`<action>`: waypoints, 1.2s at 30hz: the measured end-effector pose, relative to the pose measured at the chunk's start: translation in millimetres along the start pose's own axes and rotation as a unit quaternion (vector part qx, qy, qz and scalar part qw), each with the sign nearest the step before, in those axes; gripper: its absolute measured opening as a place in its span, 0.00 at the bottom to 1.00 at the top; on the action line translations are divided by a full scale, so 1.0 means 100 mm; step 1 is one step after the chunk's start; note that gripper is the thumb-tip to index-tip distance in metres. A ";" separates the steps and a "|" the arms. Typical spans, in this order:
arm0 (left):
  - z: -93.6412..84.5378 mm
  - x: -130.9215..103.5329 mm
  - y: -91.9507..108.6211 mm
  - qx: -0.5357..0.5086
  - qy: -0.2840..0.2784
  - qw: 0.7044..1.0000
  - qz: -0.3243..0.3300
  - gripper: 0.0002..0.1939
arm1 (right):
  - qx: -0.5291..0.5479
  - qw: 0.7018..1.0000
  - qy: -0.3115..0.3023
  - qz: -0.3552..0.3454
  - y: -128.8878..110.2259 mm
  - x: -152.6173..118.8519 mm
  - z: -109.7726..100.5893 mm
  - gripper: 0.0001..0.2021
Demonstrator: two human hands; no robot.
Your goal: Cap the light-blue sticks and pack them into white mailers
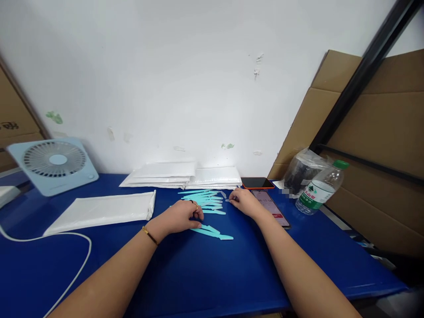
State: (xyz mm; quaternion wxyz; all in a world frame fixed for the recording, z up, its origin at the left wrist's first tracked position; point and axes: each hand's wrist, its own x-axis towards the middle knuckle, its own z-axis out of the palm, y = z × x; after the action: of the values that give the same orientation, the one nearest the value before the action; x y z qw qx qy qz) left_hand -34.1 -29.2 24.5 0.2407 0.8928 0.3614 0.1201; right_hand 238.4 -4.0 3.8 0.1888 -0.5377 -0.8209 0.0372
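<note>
A pile of turquoise eyebrow razors (pixel 212 204) lies on the blue table, fanned out with the handles roughly side by side. My left hand (pixel 180 216), wearing a ring and a bracelet, is curled at the pile's near left side. Its thumb and fingers close on the left ends of two turquoise razors (pixel 215 234), which point right. To the right of the pile, my right hand (pixel 243 202) pinches a small clear blade cap (pixel 227 200) between thumb and fingertips. Another clear cap (pixel 223 194) lies just beyond it. My left palm hides part of the pile.
White padded envelopes (pixel 159 174) are stacked against the wall, and another white package (pixel 102 212) lies at left. A blue fan (pixel 58 163) and a white cable (pixel 89 247) are farther left. A lit phone (pixel 270 205), a dark phone (pixel 258 183) and a water bottle (pixel 319 190) are right.
</note>
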 end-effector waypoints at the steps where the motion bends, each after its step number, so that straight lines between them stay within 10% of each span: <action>1: 0.01 0.00 0.00 0.001 -0.010 1.000 -0.011 0.11 | -0.015 1.000 0.000 0.007 -0.02 0.00 0.01 0.06; 5: 0.02 0.01 0.00 -0.011 -0.006 0.999 -0.039 0.11 | 0.005 0.999 0.008 0.038 -0.07 0.00 -0.01 0.04; 13: -0.03 0.05 -0.01 -0.054 0.143 0.986 -0.072 0.12 | 0.367 0.929 -0.042 0.008 -0.26 -0.09 -0.18 0.15; 36: -0.01 0.09 -0.14 -0.138 0.132 0.978 -0.083 0.13 | 0.415 0.909 0.036 0.022 -0.37 -0.09 -0.17 0.14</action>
State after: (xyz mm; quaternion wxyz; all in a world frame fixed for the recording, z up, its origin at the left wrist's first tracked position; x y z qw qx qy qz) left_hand -36.5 -13.7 18.9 0.3206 0.7944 0.4425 0.2651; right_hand 215.2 -30.1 26.8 0.4233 -0.4293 -0.7121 0.3598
